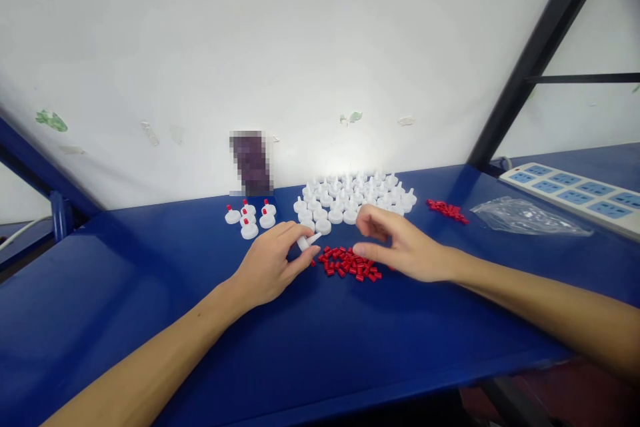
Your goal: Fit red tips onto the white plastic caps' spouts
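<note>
We look down on a glossy blue tabletop [280,353], its front edge slanting across the bottom of the view above a dark space at the lower right. Both bare forearms reach in over it. Our left hand [267,265] pinches a white nozzle cap [306,241] between thumb and forefinger, the spout tilted up and to the right, above the bare blue surface beside a heap of red tip caps [350,264]. Our right hand [400,245] is at the heap's right side, its fingers curled and its thumb apart from them with a clear gap; we cannot tell whether the curled fingers hide anything. Beyond, to the left, stands a small group of red-tipped nozzle caps [249,230]; in the middle, a dense crowd of white nozzle caps [337,213] stands spout up. To their right we find a smaller red pile [447,211], a crumpled clear plastic bag [530,217] and a long white power strip [575,192] with blue socket panels. Behind the table rises a white wall [310,47], scuffed with green and pale peeling patches, plus one pixelated dark rectangle [253,163]. A blue post [30,163] slants at the left, a black frame bar [530,57] at the right.
</note>
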Tool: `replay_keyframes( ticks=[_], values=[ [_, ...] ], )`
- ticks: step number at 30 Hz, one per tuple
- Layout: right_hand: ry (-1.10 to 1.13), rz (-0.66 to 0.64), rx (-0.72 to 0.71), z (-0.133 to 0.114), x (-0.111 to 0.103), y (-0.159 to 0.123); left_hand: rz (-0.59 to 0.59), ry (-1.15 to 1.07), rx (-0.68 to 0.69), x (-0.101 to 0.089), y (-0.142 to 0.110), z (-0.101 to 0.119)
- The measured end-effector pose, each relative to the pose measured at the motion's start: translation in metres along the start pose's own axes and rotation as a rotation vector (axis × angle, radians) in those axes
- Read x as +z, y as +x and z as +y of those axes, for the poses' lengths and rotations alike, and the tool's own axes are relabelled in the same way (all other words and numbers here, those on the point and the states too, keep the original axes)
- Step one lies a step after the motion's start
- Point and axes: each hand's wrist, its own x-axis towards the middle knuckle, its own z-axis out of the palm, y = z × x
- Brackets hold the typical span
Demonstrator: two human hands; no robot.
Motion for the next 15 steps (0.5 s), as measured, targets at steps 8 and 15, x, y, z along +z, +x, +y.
replay_keyframes(
  ticks=[8,15],
  values=[
    [-0.298,-0.210,-0.042,0.001,0.007,0.001,-0.094,-0.022,-0.060,0.004,0.002,0.002],
    [-0.159,-0.223,0.025,0.002,0.013,0.002,-0.127,-0.007,-0.055,0.003,0.002,0.002]
  ],
)
